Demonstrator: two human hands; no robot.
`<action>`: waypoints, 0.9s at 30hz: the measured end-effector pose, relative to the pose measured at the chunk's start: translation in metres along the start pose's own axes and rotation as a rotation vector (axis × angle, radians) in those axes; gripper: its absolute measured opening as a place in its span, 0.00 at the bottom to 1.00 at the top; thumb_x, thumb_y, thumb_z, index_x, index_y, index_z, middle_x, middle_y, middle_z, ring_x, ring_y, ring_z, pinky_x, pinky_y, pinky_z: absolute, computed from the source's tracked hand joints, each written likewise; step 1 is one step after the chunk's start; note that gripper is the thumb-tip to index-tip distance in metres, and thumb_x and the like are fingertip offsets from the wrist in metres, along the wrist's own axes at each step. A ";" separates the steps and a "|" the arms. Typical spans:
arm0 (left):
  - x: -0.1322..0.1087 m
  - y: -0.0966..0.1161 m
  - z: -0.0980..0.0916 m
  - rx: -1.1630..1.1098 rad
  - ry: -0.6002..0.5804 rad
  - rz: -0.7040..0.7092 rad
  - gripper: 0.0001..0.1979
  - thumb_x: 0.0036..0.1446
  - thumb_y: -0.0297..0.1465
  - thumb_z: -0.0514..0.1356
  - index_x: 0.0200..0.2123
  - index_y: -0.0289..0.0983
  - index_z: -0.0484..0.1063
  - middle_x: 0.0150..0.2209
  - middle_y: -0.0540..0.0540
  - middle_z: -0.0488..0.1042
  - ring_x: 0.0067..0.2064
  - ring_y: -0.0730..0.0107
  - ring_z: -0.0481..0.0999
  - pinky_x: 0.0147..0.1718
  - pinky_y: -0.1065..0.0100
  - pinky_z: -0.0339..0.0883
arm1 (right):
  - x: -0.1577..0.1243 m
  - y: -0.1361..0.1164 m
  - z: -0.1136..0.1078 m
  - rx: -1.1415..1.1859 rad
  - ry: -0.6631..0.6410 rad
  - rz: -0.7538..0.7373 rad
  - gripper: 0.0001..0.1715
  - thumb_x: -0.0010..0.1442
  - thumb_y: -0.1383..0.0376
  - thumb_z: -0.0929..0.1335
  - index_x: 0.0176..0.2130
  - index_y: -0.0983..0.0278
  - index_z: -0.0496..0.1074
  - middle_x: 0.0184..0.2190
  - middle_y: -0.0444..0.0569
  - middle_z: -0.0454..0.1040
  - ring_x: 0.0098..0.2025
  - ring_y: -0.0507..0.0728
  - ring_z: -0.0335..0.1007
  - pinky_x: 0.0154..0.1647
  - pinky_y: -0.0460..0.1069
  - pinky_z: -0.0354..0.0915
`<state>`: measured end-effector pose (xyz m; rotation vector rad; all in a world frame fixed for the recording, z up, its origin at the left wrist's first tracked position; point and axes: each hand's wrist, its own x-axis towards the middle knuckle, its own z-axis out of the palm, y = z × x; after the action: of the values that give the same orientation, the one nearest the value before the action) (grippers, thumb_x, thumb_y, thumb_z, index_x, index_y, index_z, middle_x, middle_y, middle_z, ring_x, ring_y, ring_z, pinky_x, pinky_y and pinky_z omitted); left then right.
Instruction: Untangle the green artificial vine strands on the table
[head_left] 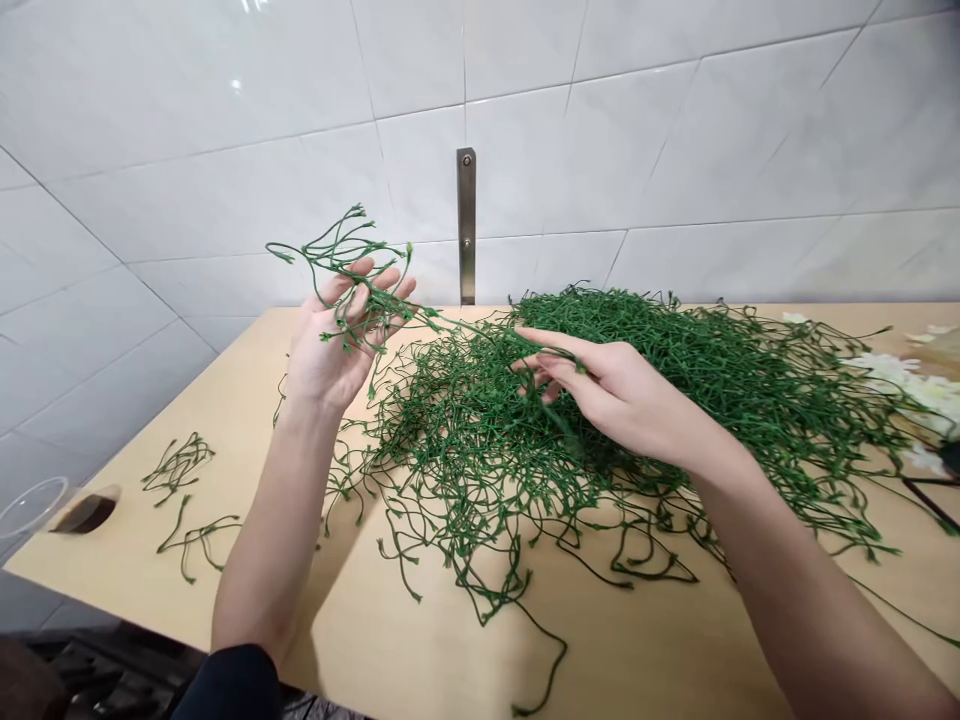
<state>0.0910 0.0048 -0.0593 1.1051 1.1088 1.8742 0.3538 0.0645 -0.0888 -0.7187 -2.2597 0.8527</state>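
Raised above the table's left half, my left hand (330, 345) is palm up with its fingers curled loosely round a bunch of green artificial flower stems (337, 255). The stems fan out to the upper left and have small forked tips. My right hand (585, 385) is held over a large tangled pile of similar stems (675, 350), thumb and fingers closed on a green stem that runs toward the left hand. Part of what the right fingers grip is hidden.
A small cluster of stems (180, 465) lies at the left of the wooden table (420, 660). Near its left edge stands a clear cup (86, 510) with dark liquid. White artificial flowers (915, 385) lie at the right. Behind, a metal strip (466, 225) is fixed to the tiled wall.
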 end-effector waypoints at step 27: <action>-0.019 -0.002 0.026 0.065 -0.111 -0.101 0.10 0.49 0.31 0.68 0.33 0.40 0.70 0.36 0.47 0.79 0.50 0.57 0.79 0.49 0.55 0.76 | -0.001 -0.017 0.020 -0.081 0.086 -0.274 0.22 0.57 0.55 0.73 0.46 0.65 0.73 0.42 0.52 0.77 0.38 0.56 0.74 0.40 0.52 0.72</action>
<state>0.1222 -0.0022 -0.0603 1.1530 1.1473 1.6890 0.3360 0.0445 -0.0892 -0.4567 -2.2587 0.5915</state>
